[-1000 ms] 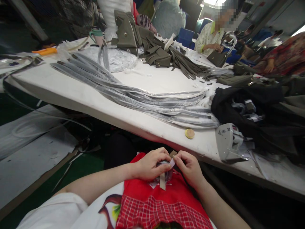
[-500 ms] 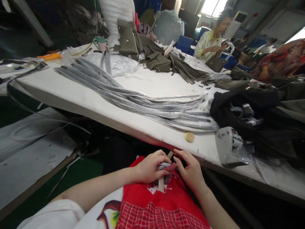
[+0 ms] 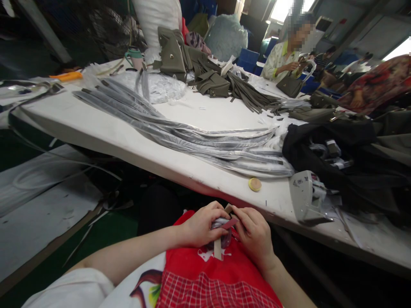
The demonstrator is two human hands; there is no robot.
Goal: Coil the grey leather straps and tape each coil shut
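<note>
Over my lap, my left hand [image 3: 207,224] is closed round a small greyish bundle [image 3: 219,222] that looks wrapped in clear plastic. A beige strip [image 3: 218,249] runs along the bundle, its lower end hanging over the red apron [image 3: 247,269]. A short dull-red strip [image 3: 230,223] sticks out between the hands. My right hand [image 3: 255,231] has its fingertips pinched at the upper end of the beige strip, which is bent there. The fingers partly hide the bundle, so what is inside cannot be made out.
On the white table [image 3: 128,145] lie long plastic-wrapped straps [image 3: 192,139], a yellow round lid-like disc [image 3: 254,184], a white tape dispenser-like holder [image 3: 303,196] and black cloth [image 3: 346,132]. Olive bags [image 3: 175,55] stand farther back. A co-worker [image 3: 282,60] handles a bag across the table.
My right hand has moved left and its fingers have closed on the upper end of the beige strip, bending it. My left hand stays in place with the bundle.
</note>
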